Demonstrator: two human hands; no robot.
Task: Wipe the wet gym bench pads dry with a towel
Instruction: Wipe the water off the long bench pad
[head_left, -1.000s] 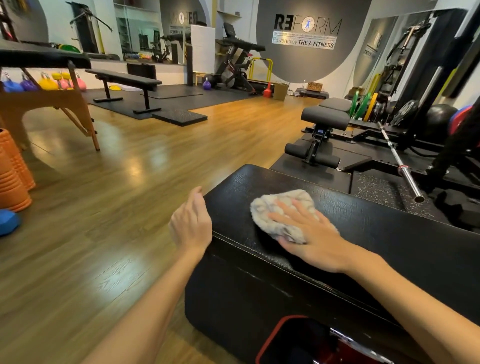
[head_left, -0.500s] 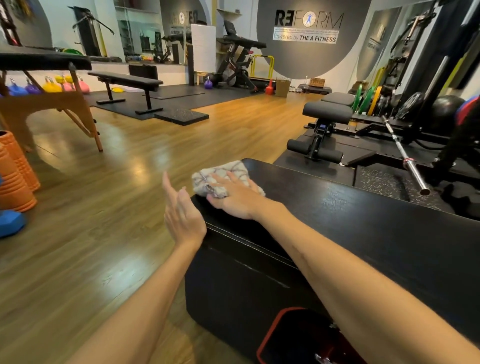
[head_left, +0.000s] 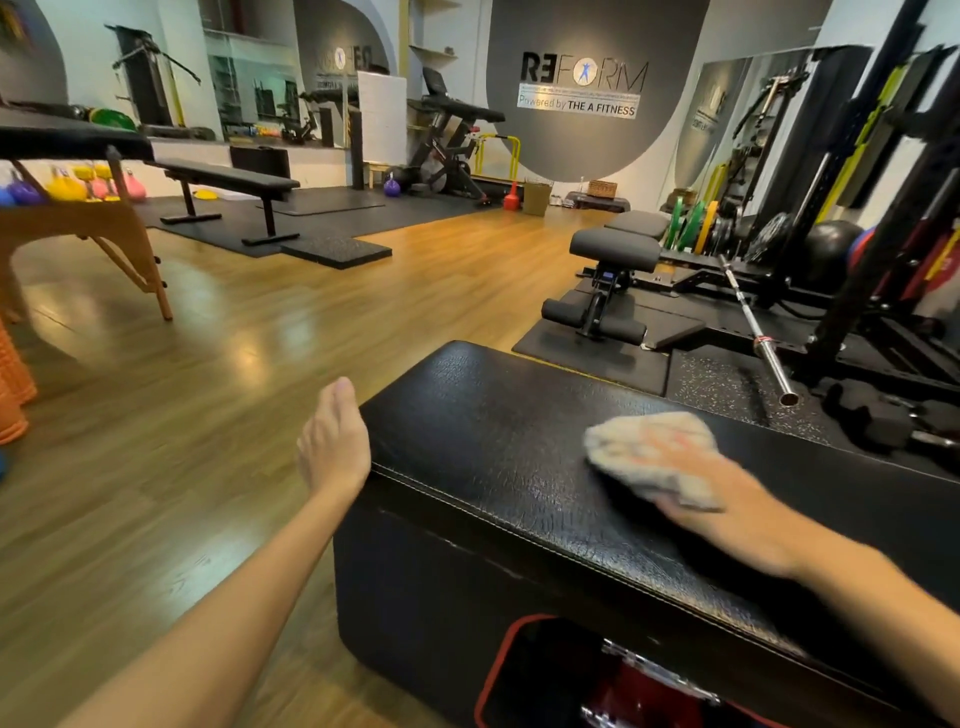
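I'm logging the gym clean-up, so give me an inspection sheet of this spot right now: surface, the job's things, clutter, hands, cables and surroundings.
Surface: black bench pad, glossy textured top with a stitched front edge; wet or dry cannot be told.
Job's things: towel, light-coloured and bunched, flat on the pad's right part.
Clutter: nothing seen on the pad apart from the towel.
Hands: right hand presses on the towel, motion-blurred; left hand open, empty, beside the pad's left end.
Cables: nothing seen.
Surroundings: wooden floor; barbell and adjustable bench on black mats behind; flat bench further back, wooden table at left.
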